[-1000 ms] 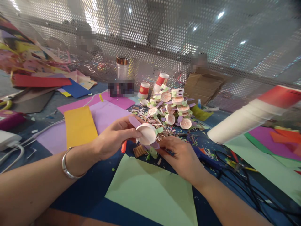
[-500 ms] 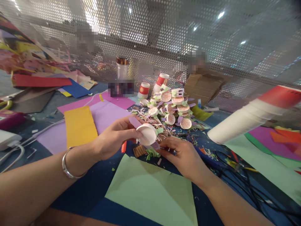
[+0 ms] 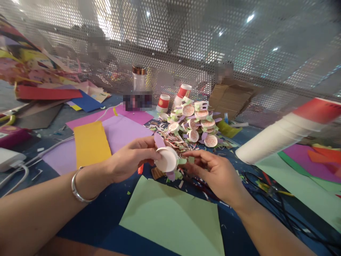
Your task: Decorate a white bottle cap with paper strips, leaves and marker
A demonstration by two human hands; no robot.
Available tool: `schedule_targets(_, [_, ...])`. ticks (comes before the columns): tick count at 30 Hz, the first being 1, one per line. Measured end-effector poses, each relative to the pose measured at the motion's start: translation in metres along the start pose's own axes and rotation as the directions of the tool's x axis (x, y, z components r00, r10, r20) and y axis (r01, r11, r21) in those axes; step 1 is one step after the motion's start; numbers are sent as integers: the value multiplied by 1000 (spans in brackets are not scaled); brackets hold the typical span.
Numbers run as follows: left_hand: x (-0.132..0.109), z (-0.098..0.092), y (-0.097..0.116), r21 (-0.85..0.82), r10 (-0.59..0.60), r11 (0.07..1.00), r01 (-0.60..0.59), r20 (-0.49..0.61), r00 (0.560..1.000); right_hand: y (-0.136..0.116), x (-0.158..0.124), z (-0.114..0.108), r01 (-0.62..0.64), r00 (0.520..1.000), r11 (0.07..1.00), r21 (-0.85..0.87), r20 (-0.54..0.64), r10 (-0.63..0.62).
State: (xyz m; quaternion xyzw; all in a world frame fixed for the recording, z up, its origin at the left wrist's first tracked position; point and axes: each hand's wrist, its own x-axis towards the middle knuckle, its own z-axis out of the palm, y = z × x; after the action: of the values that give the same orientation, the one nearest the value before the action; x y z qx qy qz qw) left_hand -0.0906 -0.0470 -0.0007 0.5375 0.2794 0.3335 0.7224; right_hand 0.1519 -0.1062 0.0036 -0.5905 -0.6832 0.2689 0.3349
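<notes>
My left hand is closed on a paper cup base, a short white round piece with purple paper tabs at its top and bottom and a pale green tab on its right side. The thumb lies on the piece's left rim. Right beside the green tab is my right hand, its thumb and forefinger apart with the tab's end near the gap between them. Beyond the hands, similar tabbed cup bases with orange-red drawn patterns lie in a heap.
A light green sheet lies in front of me. To the right lean stacked paper cups and black cables. On the left are yellow paper and a purple sheet. Paper scraps and a cardboard box lie behind.
The right hand's thumb and forefinger have moved from the lower purple tab up to the green side tab and spread apart. The cup base has turned slightly and sits a little lower.
</notes>
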Motion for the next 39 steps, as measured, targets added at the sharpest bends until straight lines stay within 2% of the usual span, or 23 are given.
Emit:
schedule_targets(5, [-1,1,-1,13,-53,999,52,94,994,-7,-2,-3,-15,999,998,64,34,12])
schedule_targets(10, [-2,2,1,2,-81,997,82,133,988,-18,-8,-3,15,987,995,100,155,-31])
schedule_targets(14, [-5,6,2,77,-107,993,92,211,972,-22,-10,1,56,967,996,76,246,-73])
schedule_targets(18, [-6,10,2,150,-139,983,106,226,964,-23,-12,7,26,949,993,113,310,-60])
schedule_targets(21, [-5,10,1,139,-136,984,107,225,965,-24,-11,8,10,948,991,134,313,-52])
schedule_targets(25, [-5,9,1,126,-123,988,94,248,961,-26,-10,5,42,963,994,103,260,-67])
schedule_targets(33, [-5,8,2,199,-115,978,69,230,966,-25,-11,2,30,965,996,87,257,-51])
schedule_targets(39, [-4,9,4,204,-60,979,-8,329,943,-25,-13,4,-13,953,994,112,301,-22])
